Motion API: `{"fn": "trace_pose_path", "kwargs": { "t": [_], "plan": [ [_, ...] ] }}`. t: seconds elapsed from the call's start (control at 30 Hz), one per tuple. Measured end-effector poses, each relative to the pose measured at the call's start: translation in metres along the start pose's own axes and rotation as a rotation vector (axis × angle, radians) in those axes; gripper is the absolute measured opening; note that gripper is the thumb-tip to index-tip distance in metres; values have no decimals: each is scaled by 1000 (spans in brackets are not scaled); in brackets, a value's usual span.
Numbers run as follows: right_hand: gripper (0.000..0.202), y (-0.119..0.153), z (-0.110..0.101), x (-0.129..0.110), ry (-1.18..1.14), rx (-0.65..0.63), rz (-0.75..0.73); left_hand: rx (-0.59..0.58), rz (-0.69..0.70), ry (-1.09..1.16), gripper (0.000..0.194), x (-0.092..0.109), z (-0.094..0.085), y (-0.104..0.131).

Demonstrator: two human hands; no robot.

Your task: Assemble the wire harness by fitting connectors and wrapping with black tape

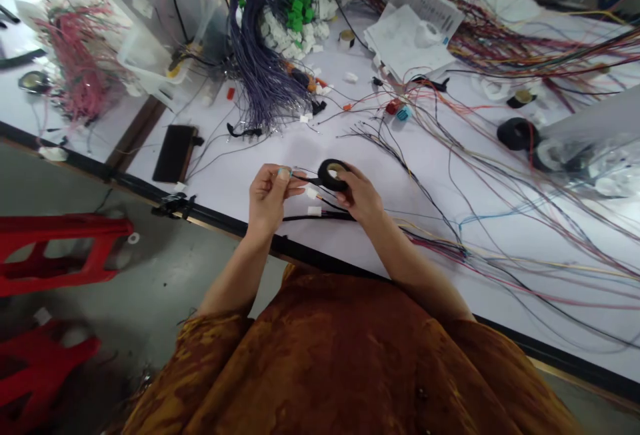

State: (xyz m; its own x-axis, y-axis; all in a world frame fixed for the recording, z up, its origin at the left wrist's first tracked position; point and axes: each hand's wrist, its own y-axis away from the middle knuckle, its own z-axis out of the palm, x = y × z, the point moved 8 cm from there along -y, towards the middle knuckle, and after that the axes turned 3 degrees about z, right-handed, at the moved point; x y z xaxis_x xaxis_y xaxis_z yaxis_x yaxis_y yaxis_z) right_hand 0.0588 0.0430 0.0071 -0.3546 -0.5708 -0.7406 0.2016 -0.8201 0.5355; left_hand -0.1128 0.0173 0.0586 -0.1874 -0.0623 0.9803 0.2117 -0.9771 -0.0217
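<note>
Between thumb and fingers, my left hand (268, 200) pinches the end of a thin dark wire (300, 179); a small teal bit shows at the fingertips. My right hand (363, 196) grips a roll of black tape (324, 169), its thumb at the pale core. A dark strip spans the short gap between the roll and my left fingers. Just below lie a white connector (314, 211) and a black-sleeved cable (330, 217) along the table's front edge. What my curled left fingers cover is hidden.
Purple wires (255, 55) with green and white connectors are heaped at the back. Loose harness wires (440, 201) spread across the right. A black box (173, 153) lies left, near the table edge (220, 221). Red stools (65, 248) stand on the floor at left.
</note>
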Motion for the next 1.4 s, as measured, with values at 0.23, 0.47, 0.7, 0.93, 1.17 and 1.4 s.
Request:
{"fn": "trace_pose_path", "kwargs": {
  "t": [0.23,0.47,0.7,0.93,1.17,1.4],
  "plan": [
    [46,12,-25,8,-50,-36,-150,-156,-146,180,43,-34,1,-4],
    [46,32,-26,-2,268,15,-415,-168,-35,-121,28,-27,27,-5],
    [34,85,1,-20,733,2,-745,-147,-58,-224,28,3,32,9],
    [46,22,-10,-11,148,30,-102,-201,225,-412,31,28,43,25],
    [38,95,-14,-8,665,-35,-766,-48,-17,-254,41,2,29,6],
    [47,25,-18,-6,-61,28,-96,-228,20,-175,37,17,43,19]
  ]
}}
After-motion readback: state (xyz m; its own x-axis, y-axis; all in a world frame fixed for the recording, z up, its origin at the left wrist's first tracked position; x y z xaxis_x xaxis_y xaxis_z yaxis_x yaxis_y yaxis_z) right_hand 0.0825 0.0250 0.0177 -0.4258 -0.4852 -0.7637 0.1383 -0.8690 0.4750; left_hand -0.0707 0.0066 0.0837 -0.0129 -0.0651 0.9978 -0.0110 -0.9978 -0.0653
